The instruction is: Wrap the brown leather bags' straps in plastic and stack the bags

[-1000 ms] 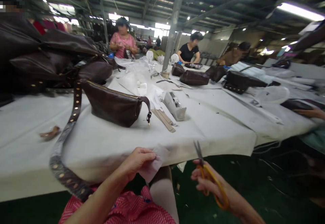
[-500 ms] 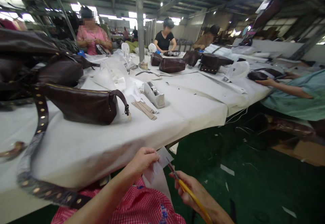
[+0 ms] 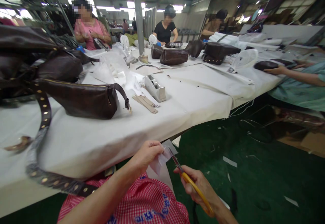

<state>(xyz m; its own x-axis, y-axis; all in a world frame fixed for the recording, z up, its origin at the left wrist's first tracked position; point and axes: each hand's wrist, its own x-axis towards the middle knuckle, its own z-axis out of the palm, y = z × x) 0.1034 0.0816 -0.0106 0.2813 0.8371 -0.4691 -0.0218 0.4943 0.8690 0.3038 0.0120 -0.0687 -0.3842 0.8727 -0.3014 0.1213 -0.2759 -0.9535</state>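
Note:
Between thumb and fingers, my left hand [image 3: 152, 151] pinches a thin, whitish translucent sheet [image 3: 158, 162], perhaps plastic or paper. My right hand [image 3: 196, 183] is wrapped round the yellow handles of a pair of scissors [image 3: 191, 184]. Their metal blades point up and left, with the tips at the sheet's right part. Both hands are over my lap, just in front of the white-covered table [image 3: 122, 136]. A dark brown leather bag [image 3: 88, 98] rests on the table beyond my left arm, and its eyeleted strap [image 3: 57, 183] hangs over the edge toward my lap.
A tape dispenser [image 3: 155, 88] stands beside tan strips [image 3: 145, 104]. More brown bags [image 3: 174, 57] lie across the table and are heaped at left. Several co-workers sit around it; one person's hand [image 3: 276, 70] holds a dark item at right. Scraps [image 3: 230, 161] litter the green floor.
The view has shifted slightly. Both hands, with the sheet and scissors, sit a little higher and further right in the picture. The scissors remain at the sheet.

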